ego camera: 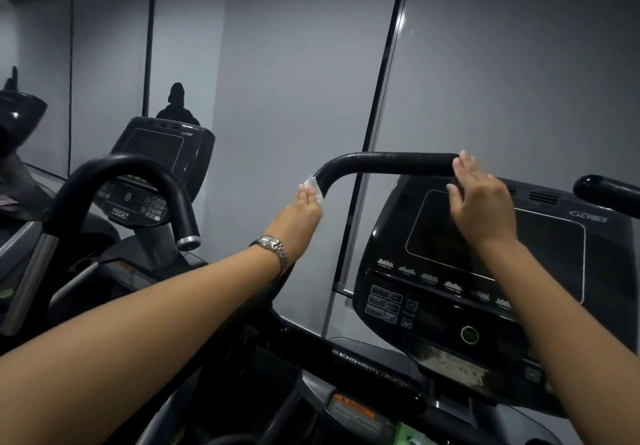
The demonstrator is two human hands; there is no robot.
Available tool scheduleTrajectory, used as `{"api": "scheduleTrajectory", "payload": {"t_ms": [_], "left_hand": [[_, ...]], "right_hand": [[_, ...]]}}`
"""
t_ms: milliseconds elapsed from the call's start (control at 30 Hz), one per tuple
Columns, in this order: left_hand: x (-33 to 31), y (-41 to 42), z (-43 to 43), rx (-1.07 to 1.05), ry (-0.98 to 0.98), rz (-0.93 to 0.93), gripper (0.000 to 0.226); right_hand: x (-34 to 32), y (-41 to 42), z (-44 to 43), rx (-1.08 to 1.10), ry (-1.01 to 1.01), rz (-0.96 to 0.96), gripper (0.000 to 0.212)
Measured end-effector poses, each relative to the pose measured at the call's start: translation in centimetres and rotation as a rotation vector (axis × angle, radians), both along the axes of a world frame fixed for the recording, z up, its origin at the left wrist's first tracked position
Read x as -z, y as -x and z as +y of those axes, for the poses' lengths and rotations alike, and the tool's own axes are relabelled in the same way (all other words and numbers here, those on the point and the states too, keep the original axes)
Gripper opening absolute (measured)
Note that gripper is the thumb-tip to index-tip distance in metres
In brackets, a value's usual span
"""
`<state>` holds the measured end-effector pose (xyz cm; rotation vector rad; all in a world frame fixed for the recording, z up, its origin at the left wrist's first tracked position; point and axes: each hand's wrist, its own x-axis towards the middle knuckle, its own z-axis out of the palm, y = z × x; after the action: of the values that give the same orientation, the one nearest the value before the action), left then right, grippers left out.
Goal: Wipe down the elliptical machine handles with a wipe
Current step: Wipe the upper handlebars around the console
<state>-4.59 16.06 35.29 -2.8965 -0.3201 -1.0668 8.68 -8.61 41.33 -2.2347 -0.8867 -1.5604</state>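
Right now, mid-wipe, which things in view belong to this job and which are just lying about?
Job: wipe, left hand pressing it, textured black handle, right hand touching its end, far-right handle.
Lying about: console, wristwatch, neighbouring 750AT machine.

Support = elliptical machine [398, 368], mainly its black handle [388, 162] running level in front of the console [519, 271].
On the handle: white wipe [316, 190] lies on the left bend, pressed there by the left hand [303, 211]; right hand [481, 202] touches the handle's right end, fingers fairly straight, thumb under the bar. Ledge [450, 365] below the console carries a pale patch; can't tell what. Second handle [602, 192] sticks in at far right, nothing touching it.
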Motion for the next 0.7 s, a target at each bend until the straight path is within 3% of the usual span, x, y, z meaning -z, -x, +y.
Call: {"api": "scheduleTrajectory", "payload": {"t_ms": [200,367,567,700], "left_hand": [[2.5,0.5,-0.1,-0.02,-0.092,0.047,0.075],[-0.5,-0.8,-0.5,0.004,0.02,-0.056,0.066],[3.1,-2.9,1.2,0.024,-0.172,-0.071,0.057],[2.2,-3.4,1.1,0.013,-0.255,-0.143,0.053]], "right_hand": [[-0.5,0.0,0.0,0.058,0.014,0.001,0.037],[-0.6,0.6,-0.1,0.099,0.041,0.055,0.041],[-0.5,1.0,0.0,0.114,0.043,0.095,0.044],[-0.3,1.1,0.2,0.123,0.043,0.098,0.045]]}}
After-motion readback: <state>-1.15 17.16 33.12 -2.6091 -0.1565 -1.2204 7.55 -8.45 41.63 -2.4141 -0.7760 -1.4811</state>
